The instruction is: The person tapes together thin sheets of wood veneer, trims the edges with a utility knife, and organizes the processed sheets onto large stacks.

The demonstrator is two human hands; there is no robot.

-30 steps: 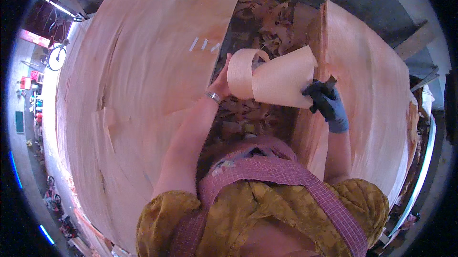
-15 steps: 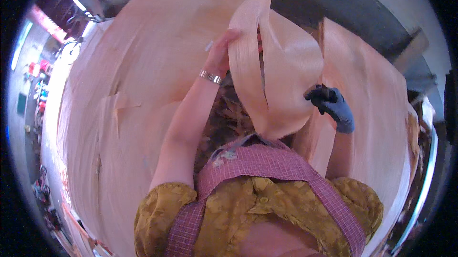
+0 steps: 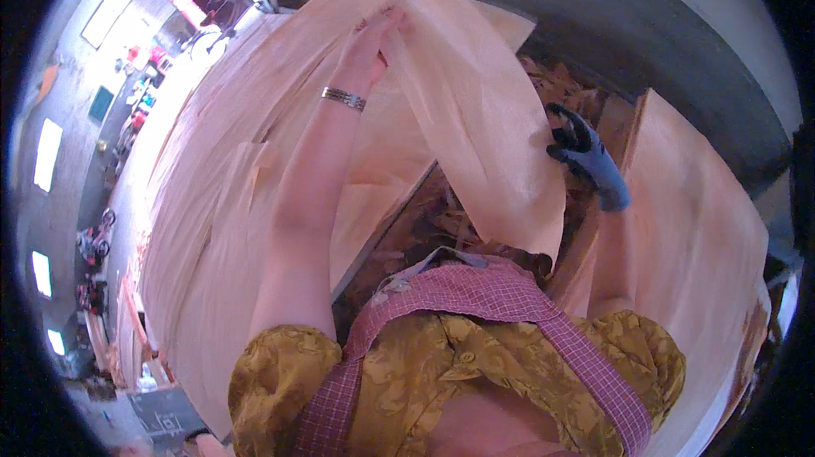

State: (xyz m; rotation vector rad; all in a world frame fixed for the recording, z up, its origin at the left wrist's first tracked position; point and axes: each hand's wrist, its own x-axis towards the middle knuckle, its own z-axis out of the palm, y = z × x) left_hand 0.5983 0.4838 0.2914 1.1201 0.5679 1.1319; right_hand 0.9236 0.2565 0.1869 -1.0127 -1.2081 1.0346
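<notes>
A loose sheet of thin pale wood veneer (image 3: 488,130) hangs bent and slanting in front of me. My bare left hand (image 3: 380,37), a metal band round its wrist, is closed on the sheet's left edge near the far end. Part of its fingers is hidden by the veneer. On the other side, my right hand (image 3: 586,151), in a blue and black glove, has its fingers curled round the sheet's right edge.
A wide pile of veneer sheets (image 3: 212,228) lies to the left, some torn or folded. Another veneer stack (image 3: 696,228) stands at the right. Broken wood scraps (image 3: 446,207) fill the gap between them. A grey wall (image 3: 645,28) curves behind; motorcycles (image 3: 98,241) stand far left.
The curled veneer sheet has opened out and swung to the far left with my left hand. My right hand stays at its right edge. More of the scraps between the stacks shows.
</notes>
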